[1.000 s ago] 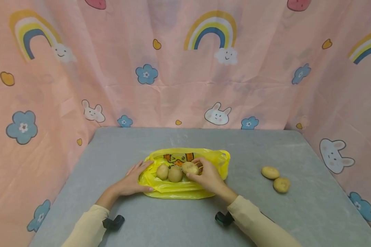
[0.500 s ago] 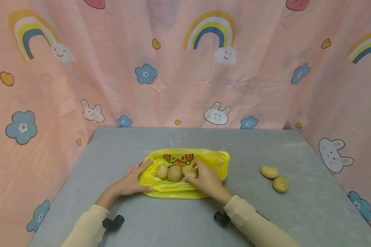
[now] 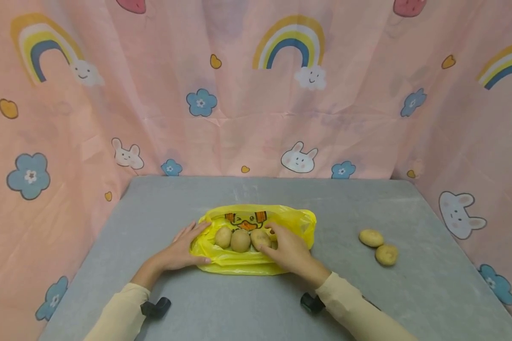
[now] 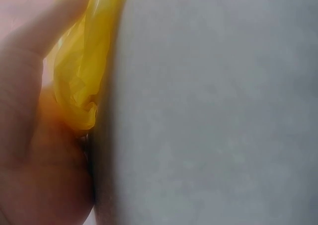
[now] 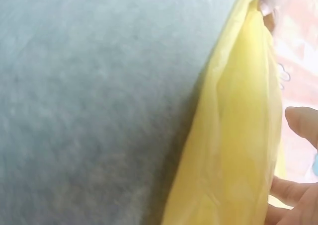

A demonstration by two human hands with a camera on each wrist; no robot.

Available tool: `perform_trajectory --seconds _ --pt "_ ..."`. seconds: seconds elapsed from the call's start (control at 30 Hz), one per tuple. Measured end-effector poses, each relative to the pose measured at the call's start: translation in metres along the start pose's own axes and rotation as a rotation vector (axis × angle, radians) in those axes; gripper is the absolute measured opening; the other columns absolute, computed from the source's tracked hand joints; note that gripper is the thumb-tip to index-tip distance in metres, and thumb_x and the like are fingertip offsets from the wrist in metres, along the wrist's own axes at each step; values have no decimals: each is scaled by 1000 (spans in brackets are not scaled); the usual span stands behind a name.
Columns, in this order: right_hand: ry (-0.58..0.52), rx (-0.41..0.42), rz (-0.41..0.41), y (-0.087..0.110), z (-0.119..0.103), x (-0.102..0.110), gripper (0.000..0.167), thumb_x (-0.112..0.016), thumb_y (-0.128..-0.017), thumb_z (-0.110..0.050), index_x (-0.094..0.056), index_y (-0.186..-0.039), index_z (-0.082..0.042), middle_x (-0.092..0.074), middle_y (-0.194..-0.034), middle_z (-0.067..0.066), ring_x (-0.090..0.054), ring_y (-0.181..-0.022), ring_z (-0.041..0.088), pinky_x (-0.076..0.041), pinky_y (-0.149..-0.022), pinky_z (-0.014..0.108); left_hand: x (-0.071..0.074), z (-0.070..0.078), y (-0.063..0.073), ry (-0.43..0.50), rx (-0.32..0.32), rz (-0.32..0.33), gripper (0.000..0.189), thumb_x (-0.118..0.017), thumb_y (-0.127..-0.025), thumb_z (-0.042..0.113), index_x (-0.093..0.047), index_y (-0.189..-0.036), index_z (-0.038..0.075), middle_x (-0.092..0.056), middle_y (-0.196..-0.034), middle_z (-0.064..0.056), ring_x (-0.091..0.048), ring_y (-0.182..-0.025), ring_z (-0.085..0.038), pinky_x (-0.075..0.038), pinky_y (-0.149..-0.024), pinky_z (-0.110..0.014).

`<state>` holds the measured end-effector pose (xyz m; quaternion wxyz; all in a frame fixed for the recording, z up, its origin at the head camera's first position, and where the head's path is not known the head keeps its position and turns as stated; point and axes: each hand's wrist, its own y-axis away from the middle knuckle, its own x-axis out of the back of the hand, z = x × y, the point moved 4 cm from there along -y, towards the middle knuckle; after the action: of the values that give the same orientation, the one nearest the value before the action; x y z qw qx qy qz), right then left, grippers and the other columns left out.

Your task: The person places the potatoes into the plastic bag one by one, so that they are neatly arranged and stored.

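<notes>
In the head view a yellow plastic bag (image 3: 243,268) with a printed duck face lies on its side mid-table. Potatoes sit in a row in its mouth: one at the left (image 3: 223,237), a rounder potato (image 3: 241,241) beside it, and another potato (image 3: 259,238) at the right. My left hand (image 3: 177,251) rests against the bag's left end with thumb and fingers spread; in the left wrist view the thumb lies along the crumpled plastic (image 4: 84,81). My right hand (image 3: 291,252) is at the right potato, thumb and fingers parted around it, the thumb in front. Its palm side is hidden.
Two loose potatoes, one farther back (image 3: 371,237) and one nearer (image 3: 386,255), touch each other on the grey table (image 3: 222,308) at the right. A pink patterned curtain (image 3: 247,132) closes off the back and sides.
My right hand has lowered the third potato into the row beside the other two, and its fingers have loosened from it. The left hand and the loose potatoes have stayed put.
</notes>
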<state>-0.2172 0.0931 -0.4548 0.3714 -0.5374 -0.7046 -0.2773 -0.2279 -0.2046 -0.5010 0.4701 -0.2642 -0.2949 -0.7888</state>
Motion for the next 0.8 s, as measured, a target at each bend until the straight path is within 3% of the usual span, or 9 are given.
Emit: perform_trajectory --seconds 0.53,0.8 --pt "-107 27 29 24 -15 29 49 -73 -93 -32 -60 -134 -9 -67 -129 12 -64 -116 30 -53 -98 51 -2 -1 1 8 -9 10 104 -78 -80 55 -20 -163 31 -11 -172 -14 1 -156 -51 -5 -114 -80" --pt "-172 67 24 40 -16 50 48 -73 -93 -33 -61 -133 -10 -67 -127 12 -64 -112 32 -54 -94 52 -2 -1 1 8 -10 11 104 -78 -80 55 -20 -163 32 -11 -172 -13 2 -155 -51 -5 -115 -80"
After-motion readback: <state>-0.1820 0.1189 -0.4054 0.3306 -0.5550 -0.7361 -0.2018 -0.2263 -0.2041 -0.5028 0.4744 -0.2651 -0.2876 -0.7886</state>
